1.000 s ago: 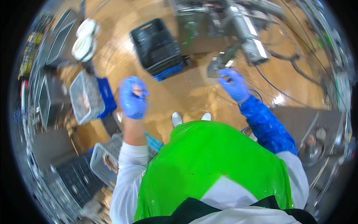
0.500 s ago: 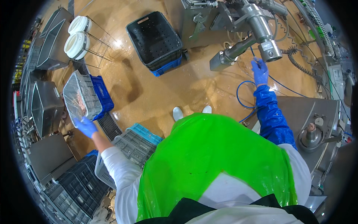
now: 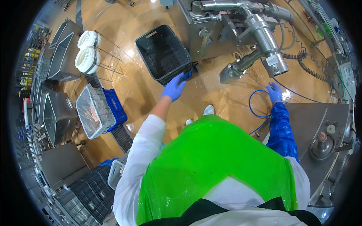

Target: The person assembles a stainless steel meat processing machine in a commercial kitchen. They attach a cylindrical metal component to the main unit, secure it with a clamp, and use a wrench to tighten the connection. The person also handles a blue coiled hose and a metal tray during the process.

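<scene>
My left hand (image 3: 174,87), in a blue glove, reaches forward with fingers stretched out. It is at the near corner of a deep black crate (image 3: 163,52), which sits on a blue crate (image 3: 185,78). Whether the fingertips touch it I cannot tell. My right hand (image 3: 274,92), gloved with a blue sleeve above, hangs just below the end of a steel nozzle (image 3: 274,64). Its fingers are loosely bent and apart, with nothing visible in them. A blue hose (image 3: 252,98) loops on the floor beside it.
Left stands a plastic-lined grey crate (image 3: 90,126) holding pinkish meat, against a blue crate (image 3: 116,107). Beyond are white round tubs (image 3: 87,60) on a wire rack and steel bins (image 3: 56,118). A steel table (image 3: 301,120) lies right; stacked dark crates (image 3: 88,192) stand lower left.
My left hand has swung from the lined meat crate across to the black crate. The right hand has drawn back from the nozzle. My feet have shifted.
</scene>
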Action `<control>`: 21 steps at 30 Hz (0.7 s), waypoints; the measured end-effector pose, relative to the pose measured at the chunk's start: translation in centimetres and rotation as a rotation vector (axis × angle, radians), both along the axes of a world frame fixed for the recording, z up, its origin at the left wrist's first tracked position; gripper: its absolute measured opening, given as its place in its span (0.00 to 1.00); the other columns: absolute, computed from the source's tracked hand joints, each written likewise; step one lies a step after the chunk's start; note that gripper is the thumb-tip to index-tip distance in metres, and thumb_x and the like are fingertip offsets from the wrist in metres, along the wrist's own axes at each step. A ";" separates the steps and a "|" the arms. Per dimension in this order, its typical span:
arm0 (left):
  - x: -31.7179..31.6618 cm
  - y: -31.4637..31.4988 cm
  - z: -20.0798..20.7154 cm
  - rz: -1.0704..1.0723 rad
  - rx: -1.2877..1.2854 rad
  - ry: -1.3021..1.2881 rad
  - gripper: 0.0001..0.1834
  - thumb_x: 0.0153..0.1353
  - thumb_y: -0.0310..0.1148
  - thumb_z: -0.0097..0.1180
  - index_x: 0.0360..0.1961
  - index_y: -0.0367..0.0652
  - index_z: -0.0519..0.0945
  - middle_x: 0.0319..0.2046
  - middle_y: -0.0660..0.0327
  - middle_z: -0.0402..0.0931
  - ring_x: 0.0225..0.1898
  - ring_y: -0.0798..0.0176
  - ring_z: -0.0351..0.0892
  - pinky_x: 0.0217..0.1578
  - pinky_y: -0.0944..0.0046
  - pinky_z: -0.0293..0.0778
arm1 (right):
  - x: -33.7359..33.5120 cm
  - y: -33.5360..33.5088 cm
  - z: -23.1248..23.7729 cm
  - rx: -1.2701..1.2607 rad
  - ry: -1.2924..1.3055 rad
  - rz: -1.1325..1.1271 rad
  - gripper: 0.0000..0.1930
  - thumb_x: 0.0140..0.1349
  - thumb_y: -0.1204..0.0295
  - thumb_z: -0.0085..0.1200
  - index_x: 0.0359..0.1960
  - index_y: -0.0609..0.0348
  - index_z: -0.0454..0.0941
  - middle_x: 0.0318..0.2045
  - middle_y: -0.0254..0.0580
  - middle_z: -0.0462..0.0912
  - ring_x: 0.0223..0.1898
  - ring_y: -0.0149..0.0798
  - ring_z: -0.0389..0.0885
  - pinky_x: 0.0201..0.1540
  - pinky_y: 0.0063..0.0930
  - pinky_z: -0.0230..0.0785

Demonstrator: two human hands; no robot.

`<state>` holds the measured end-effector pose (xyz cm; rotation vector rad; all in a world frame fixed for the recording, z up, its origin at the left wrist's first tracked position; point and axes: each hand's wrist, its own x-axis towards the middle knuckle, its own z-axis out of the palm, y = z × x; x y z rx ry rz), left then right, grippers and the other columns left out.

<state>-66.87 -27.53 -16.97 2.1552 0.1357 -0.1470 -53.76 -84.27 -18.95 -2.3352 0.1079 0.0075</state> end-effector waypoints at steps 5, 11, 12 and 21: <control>10.9 -2.7 2.0 -0.065 -0.017 -0.092 0.28 0.66 0.37 0.51 0.65 0.37 0.64 0.61 0.47 0.69 0.62 0.53 0.69 0.62 0.60 0.63 | -2.0 -1.1 -3.9 0.005 0.198 0.121 0.21 0.59 0.63 0.61 0.48 0.67 0.78 0.44 0.48 0.84 0.45 0.39 0.82 0.50 0.31 0.72; 20.5 2.8 4.3 0.127 0.012 -0.319 0.27 0.66 0.40 0.50 0.62 0.34 0.67 0.58 0.45 0.72 0.61 0.49 0.71 0.60 0.58 0.66 | -3.9 -1.9 -6.6 0.142 0.391 0.041 0.22 0.56 0.66 0.64 0.49 0.70 0.77 0.44 0.45 0.83 0.46 0.34 0.80 0.51 0.28 0.71; 22.5 4.3 5.0 0.160 -0.014 -0.331 0.27 0.67 0.41 0.50 0.62 0.35 0.68 0.58 0.45 0.72 0.60 0.49 0.71 0.60 0.58 0.66 | -4.0 -2.9 -7.8 0.178 0.416 -0.005 0.23 0.57 0.66 0.64 0.49 0.70 0.76 0.45 0.46 0.83 0.46 0.35 0.80 0.52 0.28 0.71; 37.9 14.5 6.8 0.103 0.206 -0.352 0.27 0.66 0.45 0.49 0.63 0.45 0.69 0.57 0.50 0.73 0.59 0.48 0.71 0.60 0.57 0.66 | -6.3 -8.3 -6.9 -0.218 0.466 0.023 0.19 0.59 0.61 0.58 0.42 0.66 0.81 0.34 0.42 0.84 0.36 0.39 0.80 0.41 0.33 0.71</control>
